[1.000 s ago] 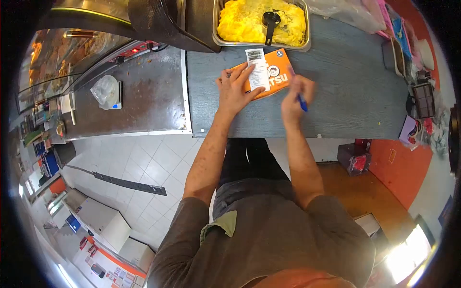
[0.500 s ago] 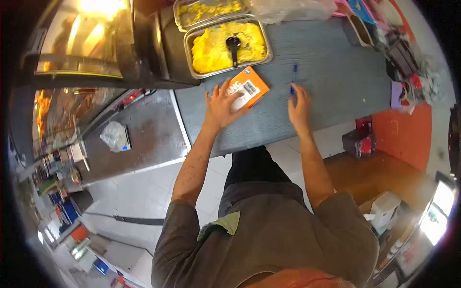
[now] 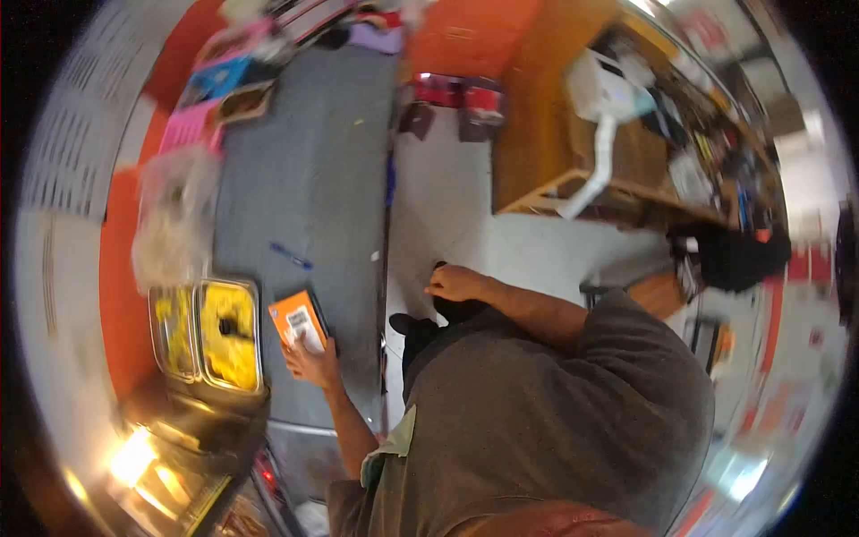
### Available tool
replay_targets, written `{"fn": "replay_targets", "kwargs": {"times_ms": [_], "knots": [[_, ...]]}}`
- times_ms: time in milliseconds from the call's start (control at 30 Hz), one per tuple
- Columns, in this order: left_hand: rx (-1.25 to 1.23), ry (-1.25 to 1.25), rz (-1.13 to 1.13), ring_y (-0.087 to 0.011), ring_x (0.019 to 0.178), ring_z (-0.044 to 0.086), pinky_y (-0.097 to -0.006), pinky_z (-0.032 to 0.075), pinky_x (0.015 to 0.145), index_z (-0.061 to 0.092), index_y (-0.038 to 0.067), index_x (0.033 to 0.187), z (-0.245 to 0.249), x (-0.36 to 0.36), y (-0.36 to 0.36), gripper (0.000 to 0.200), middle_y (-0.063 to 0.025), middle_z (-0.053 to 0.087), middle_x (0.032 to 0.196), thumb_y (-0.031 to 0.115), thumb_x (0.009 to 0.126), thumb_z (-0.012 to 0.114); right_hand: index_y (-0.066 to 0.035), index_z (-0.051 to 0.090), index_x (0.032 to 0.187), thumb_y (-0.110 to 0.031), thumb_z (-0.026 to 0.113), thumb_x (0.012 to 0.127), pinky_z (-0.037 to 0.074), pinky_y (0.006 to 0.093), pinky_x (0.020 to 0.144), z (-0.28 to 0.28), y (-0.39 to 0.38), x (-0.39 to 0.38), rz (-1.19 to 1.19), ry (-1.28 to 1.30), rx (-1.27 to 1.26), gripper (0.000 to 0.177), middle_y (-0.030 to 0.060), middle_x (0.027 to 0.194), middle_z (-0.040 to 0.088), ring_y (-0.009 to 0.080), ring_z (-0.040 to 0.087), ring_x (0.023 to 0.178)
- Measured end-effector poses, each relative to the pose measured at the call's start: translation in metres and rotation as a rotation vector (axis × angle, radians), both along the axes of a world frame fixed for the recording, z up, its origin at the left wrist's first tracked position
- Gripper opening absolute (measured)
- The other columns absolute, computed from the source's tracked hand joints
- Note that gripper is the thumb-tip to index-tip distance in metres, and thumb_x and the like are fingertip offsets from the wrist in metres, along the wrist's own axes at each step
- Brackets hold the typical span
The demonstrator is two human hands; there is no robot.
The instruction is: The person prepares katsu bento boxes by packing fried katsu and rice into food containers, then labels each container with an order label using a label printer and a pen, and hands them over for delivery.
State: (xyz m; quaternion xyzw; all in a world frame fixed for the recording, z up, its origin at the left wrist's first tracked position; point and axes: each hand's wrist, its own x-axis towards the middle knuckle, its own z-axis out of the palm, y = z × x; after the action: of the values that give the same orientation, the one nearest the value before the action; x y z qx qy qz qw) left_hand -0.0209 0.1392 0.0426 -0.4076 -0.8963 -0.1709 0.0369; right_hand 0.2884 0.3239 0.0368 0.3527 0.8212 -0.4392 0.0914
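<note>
My left hand [image 3: 310, 361] grips the near end of an orange and white box [image 3: 297, 315] on the grey table, thumb along one side and fingers over the other. A barcode label shows on the box's upper face. Beyond it lies a blue pen [image 3: 291, 256], touched by neither hand. My right hand [image 3: 456, 283] hangs off the table, over the floor in front of my body, its fingers curled in and nothing visible in them.
Two metal trays of yellow food [image 3: 231, 358] stand left of the box, a black scoop [image 3: 234, 328] in one. Plastic bags [image 3: 174, 215] lie behind them. A wooden desk [image 3: 537, 134] with a white printer [image 3: 598, 85] and hanging paper stands right. Lit glass case, lower left.
My view and body have turned right. My right hand has left the pen and drawn back off the table, fingers curling. My left hand has gone from lying spread on the box to gripping its end.
</note>
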Motion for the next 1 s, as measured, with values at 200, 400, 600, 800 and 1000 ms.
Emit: {"fn": "replay_targets", "kwargs": {"times_ms": [200, 400, 600, 800, 1000], "knots": [[-0.117, 0.004, 0.255, -0.0378, 0.113, 0.041, -0.0552, 0.035, 0.085, 0.053, 0.026, 0.119, -0.019, 0.041, 0.037, 0.07, -0.0125, 0.032, 0.14, 0.044, 0.056, 0.077, -0.005, 0.062, 0.099, -0.025, 0.054, 0.086, 0.043, 0.0429, 0.084, -0.032, 0.021, 0.105, -0.398, 0.124, 0.166, 0.025, 0.0192, 0.098, 0.059, 0.0347, 0.055, 0.097], [-0.132, 0.009, 0.458, -0.038, 0.114, 0.041, -0.0552, 0.037, 0.081, 0.053, 0.025, 0.12, -0.013, 0.065, 0.052, 0.068, -0.0121, 0.034, 0.139, 0.057, 0.062, 0.068, -0.005, 0.059, 0.092, -0.014, 0.056, 0.081, 0.043, 0.0432, 0.085, -0.057, 0.1, 0.202, -0.785, 0.124, 0.277, 0.015, 0.0177, 0.095, 0.06, 0.0337, 0.055, 0.096], [-0.166, 0.064, 0.542, -0.038, 0.116, 0.041, -0.0573, 0.037, 0.084, 0.055, 0.025, 0.118, -0.021, 0.06, 0.057, 0.064, -0.0113, 0.036, 0.138, 0.055, 0.064, 0.069, -0.007, 0.065, 0.089, -0.028, 0.053, 0.085, 0.048, 0.0385, 0.076, -0.095, 0.177, 0.369, -1.585, 0.068, 0.716, 0.024, 0.016, 0.085, 0.065, 0.0312, 0.062, 0.083], [-0.096, 0.003, 0.675, -0.0362, 0.117, 0.042, -0.0533, 0.039, 0.087, 0.056, 0.027, 0.113, -0.023, 0.068, 0.066, 0.061, -0.0137, 0.037, 0.136, 0.043, 0.059, 0.078, 0.001, 0.064, 0.093, -0.037, 0.048, 0.091, 0.046, 0.0393, 0.073, -0.023, 0.221, 0.299, -1.48, 0.412, 0.305, 0.042, 0.0165, 0.088, 0.065, 0.0263, 0.061, 0.075], [-0.043, -0.09, 0.737, -0.0393, 0.115, 0.042, -0.055, 0.039, 0.085, 0.053, 0.021, 0.115, -0.001, 0.098, 0.088, 0.065, -0.0144, 0.036, 0.136, 0.042, 0.059, 0.077, -0.004, 0.059, 0.099, -0.016, 0.062, 0.085, 0.048, 0.0281, 0.066, -0.03, 0.221, 0.105, -0.904, 0.755, 0.148, 0.019, 0.0054, 0.086, 0.061, 0.0157, 0.058, 0.068]]}}
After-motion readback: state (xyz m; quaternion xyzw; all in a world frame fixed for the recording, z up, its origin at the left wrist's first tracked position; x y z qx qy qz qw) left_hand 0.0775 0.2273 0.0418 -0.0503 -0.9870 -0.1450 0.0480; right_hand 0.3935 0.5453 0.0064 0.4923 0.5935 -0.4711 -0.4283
